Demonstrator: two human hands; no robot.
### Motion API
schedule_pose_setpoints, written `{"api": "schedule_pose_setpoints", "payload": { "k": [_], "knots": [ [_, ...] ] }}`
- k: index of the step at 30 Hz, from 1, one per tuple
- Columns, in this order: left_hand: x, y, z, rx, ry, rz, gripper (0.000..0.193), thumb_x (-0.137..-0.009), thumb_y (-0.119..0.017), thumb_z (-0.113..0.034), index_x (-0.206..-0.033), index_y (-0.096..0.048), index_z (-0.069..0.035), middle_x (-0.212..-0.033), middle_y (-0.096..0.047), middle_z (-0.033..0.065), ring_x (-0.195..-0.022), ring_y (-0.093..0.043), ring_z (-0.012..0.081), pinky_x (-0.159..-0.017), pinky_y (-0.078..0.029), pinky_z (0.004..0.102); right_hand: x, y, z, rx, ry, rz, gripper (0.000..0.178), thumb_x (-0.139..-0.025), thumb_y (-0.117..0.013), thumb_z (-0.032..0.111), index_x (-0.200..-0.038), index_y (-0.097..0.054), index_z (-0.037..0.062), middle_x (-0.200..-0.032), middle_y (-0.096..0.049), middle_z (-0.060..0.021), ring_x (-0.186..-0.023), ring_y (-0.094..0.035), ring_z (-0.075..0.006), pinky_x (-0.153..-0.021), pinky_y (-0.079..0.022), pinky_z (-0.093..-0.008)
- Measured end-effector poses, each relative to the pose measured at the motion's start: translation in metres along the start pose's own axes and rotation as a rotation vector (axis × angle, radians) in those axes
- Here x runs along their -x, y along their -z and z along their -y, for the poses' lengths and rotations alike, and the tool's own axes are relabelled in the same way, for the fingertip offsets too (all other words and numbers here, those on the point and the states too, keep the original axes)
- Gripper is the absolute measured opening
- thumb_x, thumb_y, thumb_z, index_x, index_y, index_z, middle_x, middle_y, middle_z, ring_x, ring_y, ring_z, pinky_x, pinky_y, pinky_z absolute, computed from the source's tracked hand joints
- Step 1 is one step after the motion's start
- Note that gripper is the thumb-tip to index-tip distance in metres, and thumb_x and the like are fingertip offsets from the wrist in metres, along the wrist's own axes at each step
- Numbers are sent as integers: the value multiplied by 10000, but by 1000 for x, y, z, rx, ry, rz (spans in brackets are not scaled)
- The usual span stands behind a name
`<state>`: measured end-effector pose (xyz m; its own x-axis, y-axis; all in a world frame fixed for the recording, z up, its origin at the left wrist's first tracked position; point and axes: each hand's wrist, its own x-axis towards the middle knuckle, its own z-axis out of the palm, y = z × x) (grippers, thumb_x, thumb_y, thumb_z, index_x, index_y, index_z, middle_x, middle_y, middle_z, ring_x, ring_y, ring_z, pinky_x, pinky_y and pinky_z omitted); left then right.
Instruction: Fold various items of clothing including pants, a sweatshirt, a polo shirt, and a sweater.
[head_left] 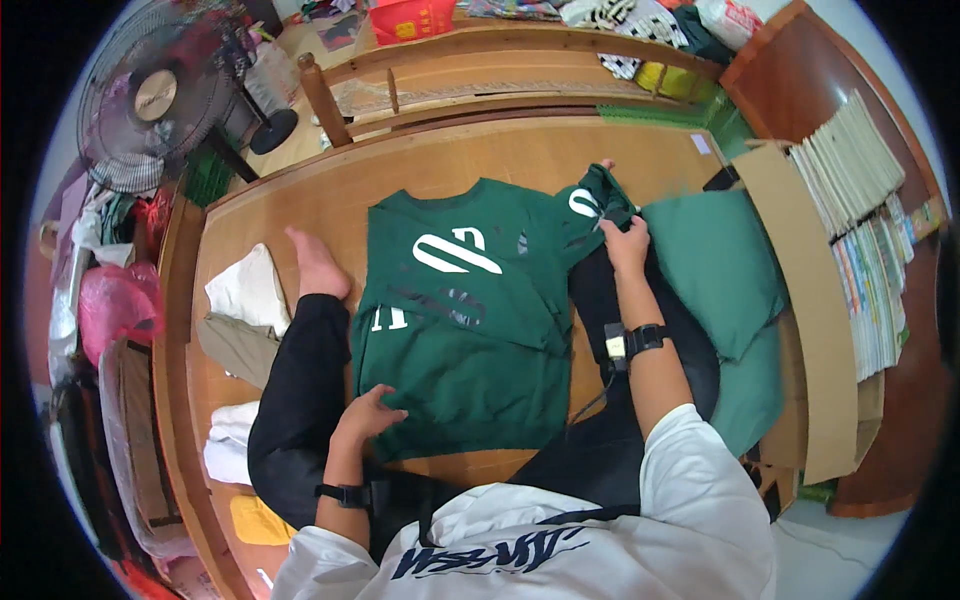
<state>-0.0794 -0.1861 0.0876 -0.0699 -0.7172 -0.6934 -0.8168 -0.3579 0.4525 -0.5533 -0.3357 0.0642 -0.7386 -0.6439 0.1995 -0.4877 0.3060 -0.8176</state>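
A green sweatshirt (480, 370) with white and dark printing is spread between my legs, its neckline at the far side. One sleeve lies folded across its front. The other sleeve (590, 205) reaches out to the right, bunched near its cuff. My right hand (627, 245) is closed on that sleeve by the cuff. Over the lower left of the sweatshirt, close to its hem, my left hand (372, 412) has its thumb and fingers apart and holds nothing.
Green pillows (715, 265) lie beside my right leg, next to a cardboard box (815, 330) and stacked books (855, 180). Folded clothes (250, 290) line the left side. A standing fan (155, 95) is at the far left; a wooden rail (520, 45) borders the far side.
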Motion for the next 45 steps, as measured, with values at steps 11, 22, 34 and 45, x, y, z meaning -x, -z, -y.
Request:
{"api": "schedule_pose_setpoints", "payload": {
  "k": [11,22,34,45],
  "knots": [
    [-15,-13,-4,-178,-166,-10,543,-722,-664,-418,-1167,-527,-140,-960,-646,122,-932,-603,299,-782,-476,383,-104,-5,-21,402,-277,167,475,-773,-477,345,-959,-630,-64,-998,-621,-243,-948,-594,-362,-804,-467,-413],
    [-5,-6,-5,-152,-98,-42,526,-786,-598,-424,-1217,-492,-142,-1136,-584,133,-1067,-543,300,-888,-428,400,-61,-28,29,-830,-804,541,259,-755,-520,120,-995,-525,25,-959,-600,-146,-888,-573,-308,-828,-481,-445],
    [-2,-5,-7,-210,-160,-27,555,-800,-576,-420,-1231,-463,-89,-1113,-587,153,-1045,-550,314,-868,-437,403,-49,-12,28,-1227,-846,371,436,-910,-290,282,-1165,-503,0,-1250,-484,-182,-1107,-480,-368,-943,-390,-491],
    [-3,-8,-2,-215,-144,9,580,-786,-589,-435,-1225,-463,-77,-1090,-595,170,-1025,-559,321,-846,-446,401,-46,-17,54,533,163,25,698,-708,-599,270,-1293,-354,-20,-1299,-389,-248,-1203,-366,-399,-998,-338,-434]
  ]
}}
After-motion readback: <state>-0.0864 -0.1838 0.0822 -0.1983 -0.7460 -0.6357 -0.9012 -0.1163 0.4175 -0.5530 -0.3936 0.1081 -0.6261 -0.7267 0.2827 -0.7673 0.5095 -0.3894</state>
